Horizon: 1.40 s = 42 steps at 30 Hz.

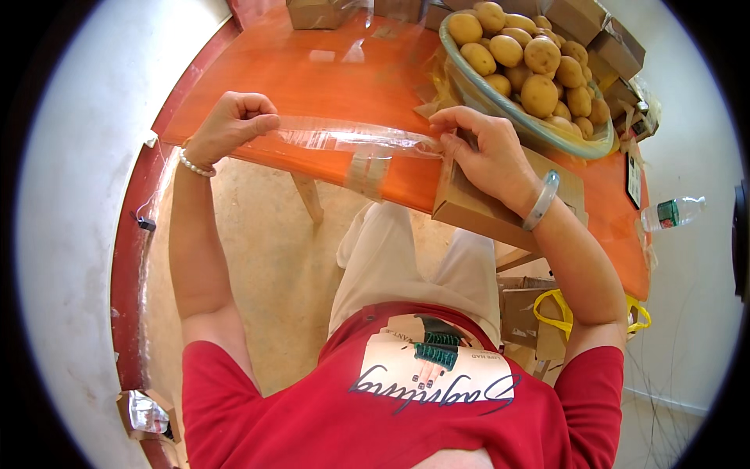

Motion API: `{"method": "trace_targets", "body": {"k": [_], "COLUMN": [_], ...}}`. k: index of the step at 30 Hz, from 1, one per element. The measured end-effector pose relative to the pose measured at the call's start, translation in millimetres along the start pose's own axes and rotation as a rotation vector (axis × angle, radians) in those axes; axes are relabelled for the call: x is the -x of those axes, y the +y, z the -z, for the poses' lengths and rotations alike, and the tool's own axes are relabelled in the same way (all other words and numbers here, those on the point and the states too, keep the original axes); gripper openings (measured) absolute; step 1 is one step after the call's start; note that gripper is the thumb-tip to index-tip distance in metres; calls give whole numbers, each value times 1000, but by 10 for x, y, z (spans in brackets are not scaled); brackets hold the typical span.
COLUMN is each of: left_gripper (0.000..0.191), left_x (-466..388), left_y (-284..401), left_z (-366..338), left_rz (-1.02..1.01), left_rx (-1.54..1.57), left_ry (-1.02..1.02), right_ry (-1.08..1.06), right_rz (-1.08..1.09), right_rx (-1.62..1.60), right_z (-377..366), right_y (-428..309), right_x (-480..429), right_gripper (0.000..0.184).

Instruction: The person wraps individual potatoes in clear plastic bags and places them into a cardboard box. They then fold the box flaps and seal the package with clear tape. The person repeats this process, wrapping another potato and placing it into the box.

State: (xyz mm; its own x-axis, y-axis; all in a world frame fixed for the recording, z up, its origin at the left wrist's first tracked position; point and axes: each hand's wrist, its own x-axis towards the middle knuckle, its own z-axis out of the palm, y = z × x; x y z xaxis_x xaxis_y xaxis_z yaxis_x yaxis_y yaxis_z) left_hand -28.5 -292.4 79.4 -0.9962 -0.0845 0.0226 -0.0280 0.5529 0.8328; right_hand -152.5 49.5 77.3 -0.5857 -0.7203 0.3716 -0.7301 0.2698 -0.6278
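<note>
A strip of clear packing tape (357, 138) stretches between my two hands, above the near part of the orange tabletop (328, 76). My left hand (237, 126) pinches its left end between thumb and fingers. The other end, bunched and narrow, is held at the fingertips of my right hand (483, 152). Below that hand, a flat brown cardboard box (492, 211) lies at the table's front edge, partly hidden by my forearm. Another piece of tape (368, 174) is stuck over the table edge below the strip.
A large plastic-lined basin (530, 126) heaped with potatoes (539, 97) stands at the back right. Cardboard boxes (319, 13) line the far side. A dark-screened phone-like device (633, 180) and a plastic bottle (672, 213) are at the right edge. More cardboard (521, 316) sits below the table.
</note>
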Motion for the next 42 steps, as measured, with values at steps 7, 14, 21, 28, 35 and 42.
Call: {"method": "trace_targets", "body": {"k": [7,14,21,28,35,42], "left_gripper": [10,13,17,19,24,25], "left_x": [189,-34,-433,-535,-303,-74], "left_y": [-121,-248,-146,-68,1,181], "left_z": [218,118,243,374,450,263], "left_rz": [-16,-59,-69,-112,-218,-236], "left_rx": [115,193,126,123,366,245], "left_ry": [90,214,321,301,201,222], "right_ry": [-143,-125,-133,-123,-90,-174], "right_rz": [-1,3,-112,-114,-77,-109], "right_rx": [91,155,-28,-25,112,61], "right_z": [27,-8,30,24,14,44], "right_y": [-20,39,45,57,-13,-151], "right_x": [-10,-17,-17,-46,-52,-108], "right_gripper": [37,47,42,38,32,35]}}
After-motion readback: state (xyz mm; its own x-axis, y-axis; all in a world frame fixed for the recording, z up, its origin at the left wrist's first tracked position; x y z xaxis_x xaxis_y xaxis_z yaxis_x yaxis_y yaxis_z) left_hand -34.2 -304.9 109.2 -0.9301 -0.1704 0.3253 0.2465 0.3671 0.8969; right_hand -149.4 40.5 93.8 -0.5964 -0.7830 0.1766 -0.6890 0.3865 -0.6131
